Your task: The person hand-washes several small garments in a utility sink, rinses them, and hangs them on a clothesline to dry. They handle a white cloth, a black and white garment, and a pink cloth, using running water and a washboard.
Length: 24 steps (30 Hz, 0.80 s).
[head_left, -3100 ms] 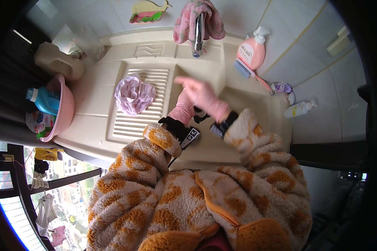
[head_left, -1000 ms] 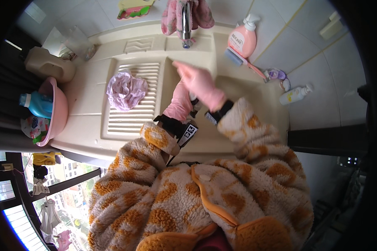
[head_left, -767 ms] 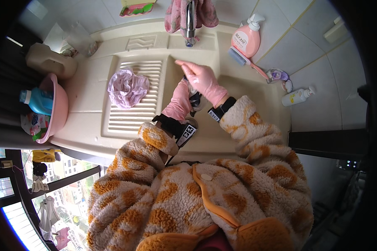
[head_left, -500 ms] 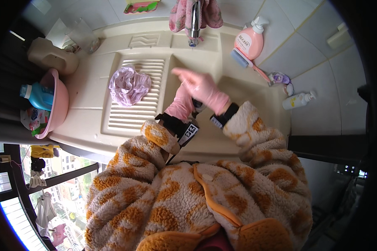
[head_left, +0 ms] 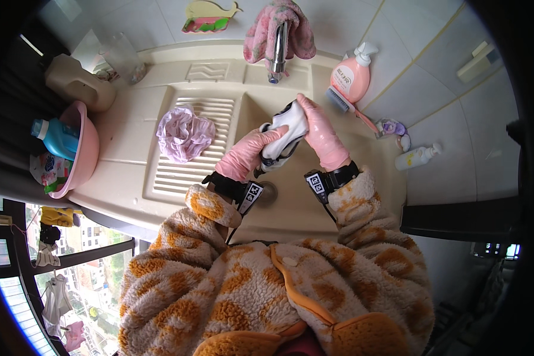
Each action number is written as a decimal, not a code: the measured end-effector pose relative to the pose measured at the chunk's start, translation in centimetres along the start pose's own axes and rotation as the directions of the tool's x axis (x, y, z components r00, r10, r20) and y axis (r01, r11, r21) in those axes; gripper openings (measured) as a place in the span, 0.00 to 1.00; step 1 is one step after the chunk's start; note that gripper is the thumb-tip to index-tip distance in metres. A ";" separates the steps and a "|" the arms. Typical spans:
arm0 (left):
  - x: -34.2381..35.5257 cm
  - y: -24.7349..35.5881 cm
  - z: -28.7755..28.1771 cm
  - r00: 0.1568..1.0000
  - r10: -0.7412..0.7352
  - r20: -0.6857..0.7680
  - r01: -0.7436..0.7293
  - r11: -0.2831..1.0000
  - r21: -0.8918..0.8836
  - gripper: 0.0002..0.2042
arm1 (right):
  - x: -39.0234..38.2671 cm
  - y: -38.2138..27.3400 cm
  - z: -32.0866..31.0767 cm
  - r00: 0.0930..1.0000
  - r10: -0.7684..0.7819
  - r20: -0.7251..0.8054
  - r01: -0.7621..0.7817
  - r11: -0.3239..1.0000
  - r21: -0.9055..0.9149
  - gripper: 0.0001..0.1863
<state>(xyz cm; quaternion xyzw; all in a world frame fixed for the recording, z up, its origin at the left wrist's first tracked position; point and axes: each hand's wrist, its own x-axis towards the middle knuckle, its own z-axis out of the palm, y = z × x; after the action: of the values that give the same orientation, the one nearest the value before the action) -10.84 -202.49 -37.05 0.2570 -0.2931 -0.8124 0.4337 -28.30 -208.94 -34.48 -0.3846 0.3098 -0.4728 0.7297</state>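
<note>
Over the sink basin, a small white garment with black trim is stretched between my two pink-gloved hands. My left hand grips its lower left part, thumb laid across the white cloth. At the upper right end, my right hand holds the garment's edge with the fingers closed. A crumpled pale lilac cloth lies on the ribbed washboard to the left. The chrome faucet, with a pink patterned towel draped around it, stands just beyond my hands.
A pink basin on the left holds a blue detergent bottle; a beige jug stands behind it. Along the right edge are a pink pump bottle, a scrubbing brush and a white bottle. The drain shows below my left hand.
My hands were close together, the right one blurred across the left. They have moved apart, and the white garment now shows between them. The lilac cloth still lies on the washboard.
</note>
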 end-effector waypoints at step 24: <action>5.2 -5.7 3.5 0.591 0.384 -0.709 -0.488 0.870 0.064 0.14 | -2.6 2.2 5.6 0.827 -0.443 0.347 0.496 0.284 -0.820 0.12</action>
<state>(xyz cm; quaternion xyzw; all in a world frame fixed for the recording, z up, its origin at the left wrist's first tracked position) -18.88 -203.50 -39.47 0.4354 -0.1031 -0.5388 0.7138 -23.69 -204.48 -33.33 -0.7916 0.3632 -0.4212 0.2531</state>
